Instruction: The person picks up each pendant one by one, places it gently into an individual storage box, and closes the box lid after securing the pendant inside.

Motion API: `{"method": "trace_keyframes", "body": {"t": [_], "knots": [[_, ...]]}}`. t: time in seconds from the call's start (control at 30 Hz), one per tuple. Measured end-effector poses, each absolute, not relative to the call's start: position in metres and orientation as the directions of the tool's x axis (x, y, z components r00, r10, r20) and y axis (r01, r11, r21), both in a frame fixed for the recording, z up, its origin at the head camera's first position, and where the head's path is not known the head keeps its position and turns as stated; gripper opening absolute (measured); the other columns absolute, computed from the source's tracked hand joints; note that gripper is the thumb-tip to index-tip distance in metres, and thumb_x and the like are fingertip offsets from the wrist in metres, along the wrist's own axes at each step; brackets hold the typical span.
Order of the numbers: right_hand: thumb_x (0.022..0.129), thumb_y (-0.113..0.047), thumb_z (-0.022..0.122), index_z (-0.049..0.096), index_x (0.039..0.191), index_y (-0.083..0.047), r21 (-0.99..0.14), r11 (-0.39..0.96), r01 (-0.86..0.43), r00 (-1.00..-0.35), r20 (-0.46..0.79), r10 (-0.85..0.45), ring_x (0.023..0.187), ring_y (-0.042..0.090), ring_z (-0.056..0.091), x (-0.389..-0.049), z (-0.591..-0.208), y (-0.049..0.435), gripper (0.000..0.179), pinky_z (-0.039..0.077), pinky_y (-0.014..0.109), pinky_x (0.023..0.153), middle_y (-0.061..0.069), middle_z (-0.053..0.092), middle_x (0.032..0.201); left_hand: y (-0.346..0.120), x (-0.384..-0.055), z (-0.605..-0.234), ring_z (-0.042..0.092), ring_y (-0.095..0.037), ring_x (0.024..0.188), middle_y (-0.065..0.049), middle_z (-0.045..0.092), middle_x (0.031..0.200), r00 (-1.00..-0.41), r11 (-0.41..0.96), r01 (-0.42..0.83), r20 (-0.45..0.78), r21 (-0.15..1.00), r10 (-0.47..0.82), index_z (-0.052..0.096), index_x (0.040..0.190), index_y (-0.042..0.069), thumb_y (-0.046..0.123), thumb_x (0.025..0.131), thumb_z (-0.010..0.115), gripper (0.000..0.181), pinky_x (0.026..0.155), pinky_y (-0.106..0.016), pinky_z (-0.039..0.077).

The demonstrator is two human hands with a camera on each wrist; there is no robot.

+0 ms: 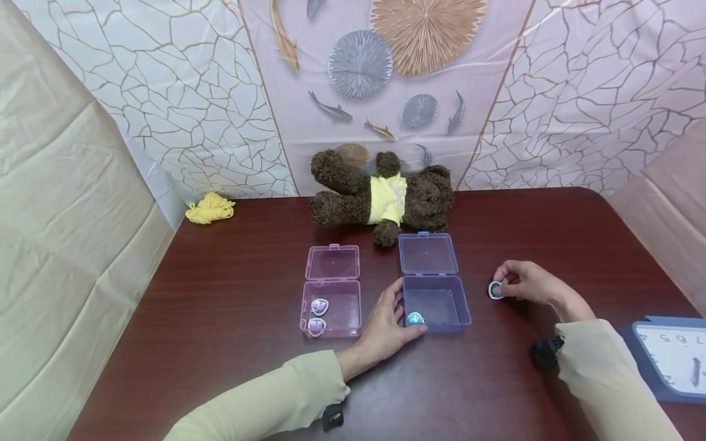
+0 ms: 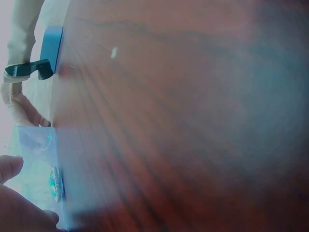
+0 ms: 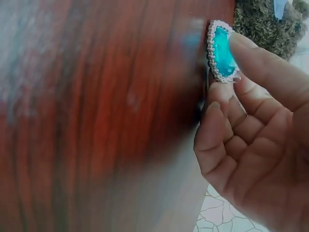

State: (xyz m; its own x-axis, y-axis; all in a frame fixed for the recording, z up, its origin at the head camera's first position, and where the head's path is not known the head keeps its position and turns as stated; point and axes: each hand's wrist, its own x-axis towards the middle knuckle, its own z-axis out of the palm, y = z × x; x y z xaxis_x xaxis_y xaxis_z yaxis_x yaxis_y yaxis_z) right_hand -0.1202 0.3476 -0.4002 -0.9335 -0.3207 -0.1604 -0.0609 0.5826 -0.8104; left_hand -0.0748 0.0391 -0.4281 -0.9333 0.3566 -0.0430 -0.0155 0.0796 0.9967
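Observation:
Thumb and fingers of my right hand (image 1: 526,283) pinch a teal gem (image 3: 223,52) with a beaded silvery rim, right of the boxes. In the right wrist view the thumb lies against its face, close over the table. My left hand (image 1: 384,327) grips the left front corner of a clear blue plastic box (image 1: 460,306), thumb along the front and fingers at the left wall. The box's hinged lid (image 1: 428,254) lies back. Inside, near that corner, sits another teal gem (image 1: 416,318). To the left stands an opened pink box (image 1: 347,309) with two purple heart-shaped gems (image 1: 317,326).
Behind the boxes a brown teddy bear (image 1: 388,199) in a yellow top lies on its back. Yellow yarn (image 1: 210,208) sits at the table's far left corner. A blue-framed clock (image 1: 670,355) is at the right, beside my right sleeve. Patterned cloth (image 1: 209,98) hangs behind the table.

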Motion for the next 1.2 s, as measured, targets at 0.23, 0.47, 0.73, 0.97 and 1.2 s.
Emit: {"method": "trace_keyframes", "body": {"t": [0.23, 0.47, 0.73, 0.97, 1.2], "knots": [[0.088, -0.005, 0.063, 0.052, 0.095, 0.009, -0.881, 0.472, -0.016, -0.950, -0.134, -0.282, 0.065, 0.005, 0.059, -0.123, -0.386, 0.336, 0.019, 0.056, 0.024, 0.054, -0.003, 0.060, 0.073, 0.039, -0.074, -0.427, 0.034, -0.031, 0.135, -0.021, 0.033, 0.145, -0.936, 0.072, -0.016, -0.040, 0.997, 0.350, 0.026, 0.145, 0.000, -0.004, 0.072, 0.076, 0.089, 0.113, -0.038, 0.032], [0.089, 0.002, 0.059, 0.056, 0.097, 0.003, -0.963, 0.267, -0.034, -0.937, -0.062, -0.343, 0.070, 0.009, 0.065, -0.121, -0.359, 0.291, 0.009, 0.060, 0.026, 0.062, -0.002, 0.065, 0.080, 0.039, -0.075, -0.427, 0.032, -0.031, 0.136, -0.021, 0.031, 0.146, -0.935, 0.051, -0.016, -0.033, 0.999, 0.354, 0.025, 0.145, -0.001, -0.005, 0.072, 0.075, 0.089, 0.113, -0.039, 0.031], [0.086, 0.008, 0.058, 0.047, 0.107, 0.021, -0.958, 0.286, -0.008, -0.880, -0.129, -0.458, 0.072, 0.009, 0.065, -0.115, -0.359, 0.241, 0.027, 0.061, 0.031, 0.068, 0.008, 0.063, 0.083, 0.039, -0.076, -0.427, 0.032, -0.029, 0.136, -0.021, 0.031, 0.146, -0.928, 0.062, -0.029, -0.050, 0.998, 0.369, 0.023, 0.145, -0.001, -0.004, 0.072, 0.075, 0.089, 0.112, -0.034, 0.032], [0.085, 0.011, 0.057, 0.055, 0.100, 0.020, -0.914, 0.403, -0.056, -0.894, -0.134, -0.427, 0.067, 0.006, 0.060, -0.105, -0.370, 0.220, 0.018, 0.060, 0.029, 0.063, 0.014, 0.063, 0.079, 0.039, -0.075, -0.426, 0.032, -0.029, 0.136, -0.021, 0.031, 0.146, -0.925, 0.080, -0.025, -0.053, 0.996, 0.375, 0.023, 0.146, -0.001, -0.003, 0.073, 0.075, 0.089, 0.112, -0.034, 0.033], [0.083, 0.011, 0.059, 0.062, 0.096, 0.016, -0.845, 0.525, -0.100, -0.926, -0.114, -0.361, 0.068, 0.015, 0.064, -0.103, -0.375, 0.210, 0.015, 0.059, 0.024, 0.060, 0.017, 0.066, 0.078, 0.037, -0.075, -0.427, 0.031, -0.031, 0.136, -0.022, 0.029, 0.146, -0.923, 0.086, -0.013, -0.045, 0.996, 0.382, 0.023, 0.146, -0.001, -0.003, 0.074, 0.074, 0.088, 0.111, -0.035, 0.033]]}}
